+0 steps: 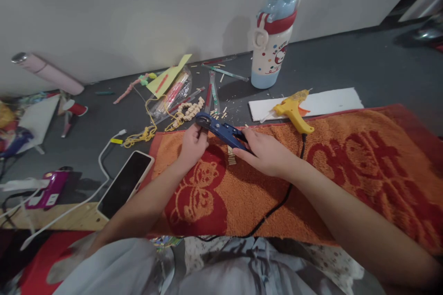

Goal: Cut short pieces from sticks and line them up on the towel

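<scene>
My right hand (261, 150) is wrapped round the handles of a blue plier-like cutter (224, 132), held slantwise above the orange towel. My left hand (194, 145) is closed beside the cutter's rounded head; what its fingers pinch is hidden. Below the cutter, a short row of small pale wooden pieces (231, 156) lies on the towel (263, 198). Just beyond the head rests a bundle of similar pale pieces (190, 111) with yellow cord (141, 136) nearby.
A yellow glue gun (294, 111) lies on a white board (332, 101), its black cable crossing the towel. A cartoon bottle (272, 50) stands behind. Leftward are a phone (126, 184), white cable (100, 166), purple charger (48, 189), thread spool (76, 108) and pink flask (48, 73).
</scene>
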A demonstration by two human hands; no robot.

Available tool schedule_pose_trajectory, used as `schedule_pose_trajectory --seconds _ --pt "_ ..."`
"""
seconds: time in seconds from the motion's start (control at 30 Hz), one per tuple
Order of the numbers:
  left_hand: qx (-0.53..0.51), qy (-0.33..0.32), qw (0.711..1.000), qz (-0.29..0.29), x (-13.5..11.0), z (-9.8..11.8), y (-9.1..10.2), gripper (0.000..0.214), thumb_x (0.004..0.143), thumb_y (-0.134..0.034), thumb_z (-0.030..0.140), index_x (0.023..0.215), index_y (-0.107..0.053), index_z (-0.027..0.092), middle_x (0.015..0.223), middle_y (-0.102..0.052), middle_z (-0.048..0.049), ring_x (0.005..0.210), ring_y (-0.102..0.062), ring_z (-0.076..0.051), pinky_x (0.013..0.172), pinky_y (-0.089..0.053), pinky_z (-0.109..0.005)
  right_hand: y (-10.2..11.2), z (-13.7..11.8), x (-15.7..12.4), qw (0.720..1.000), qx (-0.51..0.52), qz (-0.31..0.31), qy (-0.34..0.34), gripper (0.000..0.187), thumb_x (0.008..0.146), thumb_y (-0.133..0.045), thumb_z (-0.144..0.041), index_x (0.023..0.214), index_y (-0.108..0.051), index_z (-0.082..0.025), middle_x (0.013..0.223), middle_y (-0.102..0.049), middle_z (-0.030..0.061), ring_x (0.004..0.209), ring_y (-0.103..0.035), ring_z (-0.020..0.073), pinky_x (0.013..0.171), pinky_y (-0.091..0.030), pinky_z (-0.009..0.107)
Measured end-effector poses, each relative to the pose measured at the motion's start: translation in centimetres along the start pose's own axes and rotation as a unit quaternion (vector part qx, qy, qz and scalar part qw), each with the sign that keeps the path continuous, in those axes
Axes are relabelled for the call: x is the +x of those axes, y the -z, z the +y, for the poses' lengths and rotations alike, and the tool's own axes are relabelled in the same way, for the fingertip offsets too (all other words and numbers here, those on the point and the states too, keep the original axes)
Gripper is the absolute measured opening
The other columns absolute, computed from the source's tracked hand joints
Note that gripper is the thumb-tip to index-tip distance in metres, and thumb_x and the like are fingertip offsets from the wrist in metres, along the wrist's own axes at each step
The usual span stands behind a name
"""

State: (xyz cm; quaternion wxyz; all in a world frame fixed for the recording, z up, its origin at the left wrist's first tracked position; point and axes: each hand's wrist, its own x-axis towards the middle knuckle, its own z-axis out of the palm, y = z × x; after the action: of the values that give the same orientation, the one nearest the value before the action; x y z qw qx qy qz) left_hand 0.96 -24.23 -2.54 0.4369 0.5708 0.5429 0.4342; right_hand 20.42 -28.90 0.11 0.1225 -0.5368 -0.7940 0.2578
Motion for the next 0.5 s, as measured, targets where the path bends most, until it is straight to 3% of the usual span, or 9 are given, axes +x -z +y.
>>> schedule_pose_trajectory --seconds 0.3,0.5 --pt "0.026 -0.019 0.999 0.013 0.02 -0.37 0.10 0.010 0.075 -0.056 0.029 0.078 -0.055 0.019 0.064 -0.050 0.0015 0.047 -0.035 -0.007 0.042 -0.033 -0.019 0.15 -0.09 -0.02 1.000 -0.022 -0.013 -0.006 0.046 0.091 -0.036 -0.045 0.121 -0.043 -0.010 0.101 -0.065 0.0163 0.094 -0.062 0.0289 0.073 -0.042 0.032" --pt "0.015 -0.007 1.000 0.011 -0.10 0.01 0.07 0.008 0.074 -0.057 0.027 0.075 -0.055 0.019 0.059 -0.046 0.0033 0.044 -0.033 -0.007 0.041 -0.032 -0.020 0.15 -0.23 -0.01 0.999 -0.043 -0.013 -0.009 0.045 0.091 -0.035 -0.047 0.116 -0.045 -0.010 0.098 -0.066 0.0157 0.086 -0.064 0.0282 0.066 -0.040 0.031"
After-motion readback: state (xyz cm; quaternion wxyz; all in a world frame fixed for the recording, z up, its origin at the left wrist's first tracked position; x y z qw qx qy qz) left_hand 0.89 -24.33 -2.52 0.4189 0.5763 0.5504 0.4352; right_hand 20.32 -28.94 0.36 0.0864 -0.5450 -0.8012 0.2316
